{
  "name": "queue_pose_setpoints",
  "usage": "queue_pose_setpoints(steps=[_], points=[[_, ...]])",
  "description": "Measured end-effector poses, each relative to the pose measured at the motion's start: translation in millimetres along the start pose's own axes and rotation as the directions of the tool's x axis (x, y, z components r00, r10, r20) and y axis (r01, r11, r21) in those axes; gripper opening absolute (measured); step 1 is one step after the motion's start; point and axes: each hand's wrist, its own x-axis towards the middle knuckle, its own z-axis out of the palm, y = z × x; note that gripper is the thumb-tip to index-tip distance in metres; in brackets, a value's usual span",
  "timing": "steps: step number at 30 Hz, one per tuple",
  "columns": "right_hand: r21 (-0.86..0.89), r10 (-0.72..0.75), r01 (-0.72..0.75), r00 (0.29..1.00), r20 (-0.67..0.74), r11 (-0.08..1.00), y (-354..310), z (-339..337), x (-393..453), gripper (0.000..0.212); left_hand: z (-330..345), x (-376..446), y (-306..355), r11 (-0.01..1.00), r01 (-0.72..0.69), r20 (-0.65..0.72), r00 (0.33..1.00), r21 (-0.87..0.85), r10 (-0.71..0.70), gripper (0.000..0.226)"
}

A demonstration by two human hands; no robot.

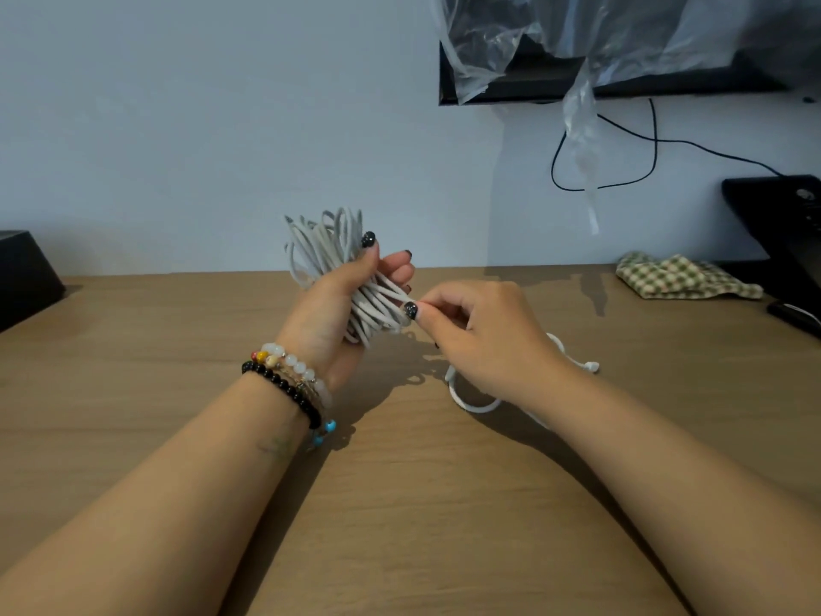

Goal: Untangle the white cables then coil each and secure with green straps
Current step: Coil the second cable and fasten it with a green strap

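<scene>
- Gripping the coil [331, 264], left hand [328, 313] holds its long axis upright, tilted left.
- Right hand [480, 335] pinches the coil's lower strands, immediately right of the left hand.

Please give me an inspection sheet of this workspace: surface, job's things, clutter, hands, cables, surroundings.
Surface: wooden table, brown, bare in the foreground.
Job's things: coiled white cable held above the table; second white cable lying loose on the table, partly hidden under the right wrist. Green straps: nothing seen.
Clutter: checked cloth at far right; black box at far left.
Hands: left hand grips the coil; right hand pinches a strand at the coil's lower end.
Cables: thin black cable hanging along the wall.
Surroundings: pale wall; clear plastic sheet draped over a dark screen; black device at right.
</scene>
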Motion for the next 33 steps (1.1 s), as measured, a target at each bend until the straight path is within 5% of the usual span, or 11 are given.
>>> queue_pose_setpoints(steps=[6, 10, 16, 19, 25, 29, 33], points=[[-0.070, -0.134, 0.124, 0.979, -0.156, 0.990, 12, -21, 7, 0.021, -7, 2, 12, 0.975, -0.032, -0.027, 0.999, -0.218, 0.027, 0.023], [-0.089, -0.105, 0.087, 0.970, -0.218, 0.992, 25, -38, 9, 0.010, -19, 3, 24, 0.980, -0.059, 0.015, 0.998, -0.188, 0.063, 0.018], [-0.073, 0.052, -0.072, 0.967, -0.250, 0.995, 36, -47, 12, 0.020, -24, 3, 17, 0.948, -0.120, 0.057, 0.992, 0.295, 0.108, 0.017], [-0.006, 0.135, -0.143, 0.945, -0.297, 0.990, 41, -43, 13, 0.023, -17, -3, 12, 0.717, -0.161, 0.133, 0.986, 0.678, 0.095, 0.021], [0.236, 0.258, -0.196, 0.928, -0.268, 0.952, 36, -32, 14, 0.025, -4, -11, 0, 0.456, -0.115, 0.168, 0.983, 0.882, -0.077, 0.020], [0.286, 0.245, -0.174, 0.941, -0.234, 0.942, 30, -24, 13, 0.027, 1, -15, -5, 0.573, -0.094, 0.223, 0.962, 0.814, -0.160, 0.019], [0.358, 0.286, -0.183, 0.922, -0.261, 0.916, 31, -26, 13, 0.030, -3, -12, -2, 0.736, -0.081, 0.199, 0.977, 0.673, -0.074, 0.021]])
